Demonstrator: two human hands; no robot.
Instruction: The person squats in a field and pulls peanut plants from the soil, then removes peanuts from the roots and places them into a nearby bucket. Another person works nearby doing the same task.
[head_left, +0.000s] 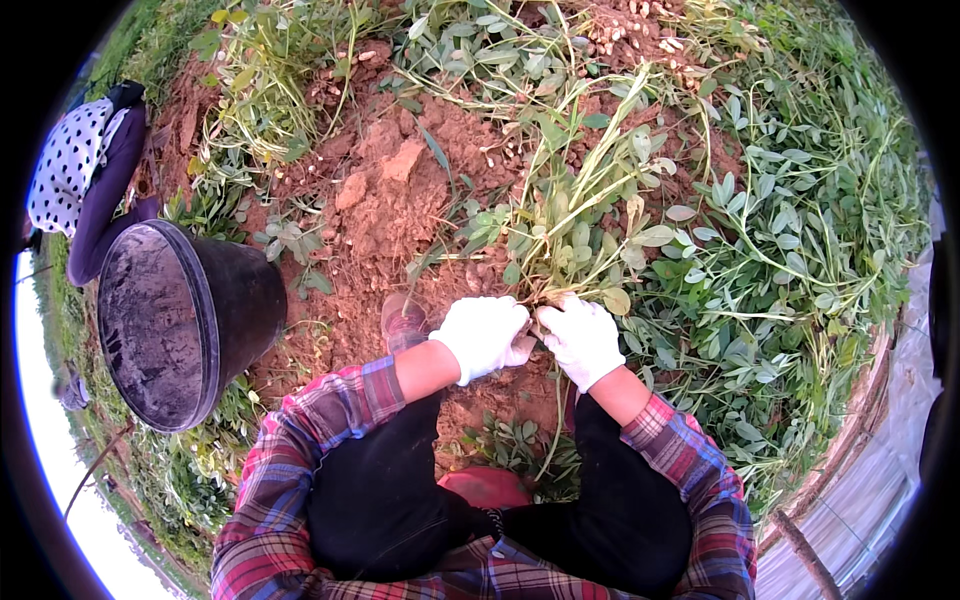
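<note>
Both my hands wear white gloves and meet in front of my knees at the root end of a peanut plant (577, 195). My right hand (583, 341) is closed around the base of its stems, which point away from me with the leaves spread out. Curled fingers of my left hand (484, 337) grip at the roots from the other side. The gloves mostly hide the roots and whatever pods are between the fingers. Red-brown soil (390, 187) lies under and beyond the hands.
A black plastic bucket (251, 300) lies tilted at left, its mouth towards me. Another person (97, 165) in polka dots bends beyond it. Uprooted peanut plants (780, 247) heap at right, near plastic sheeting (885, 480). Loose peanut pods (615, 34) lie at top. Something red (484, 486) shows between my legs.
</note>
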